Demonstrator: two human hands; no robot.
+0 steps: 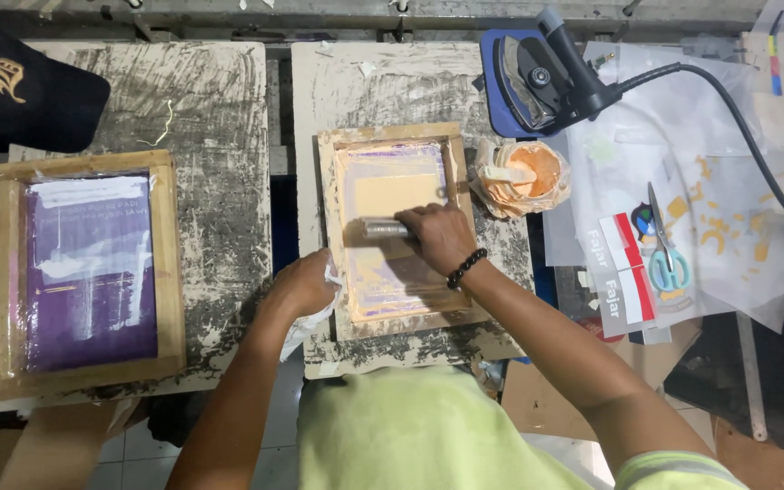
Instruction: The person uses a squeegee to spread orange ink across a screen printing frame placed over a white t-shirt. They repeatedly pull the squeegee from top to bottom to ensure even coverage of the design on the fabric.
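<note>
The squeegee lay across the frame, its long side running left to right, about halfway up the screen. The right hand was closed around its right end, so the fingers wrapped over it and the rest stuck out to the left. The left hand gripped a white rag and pressed on the frame's left edge. The frame sat in the middle of the board. A cup of orange paint stood just past the board's right edge, with an iron behind it. Another frame with a purple screen lay far to the left.
</note>
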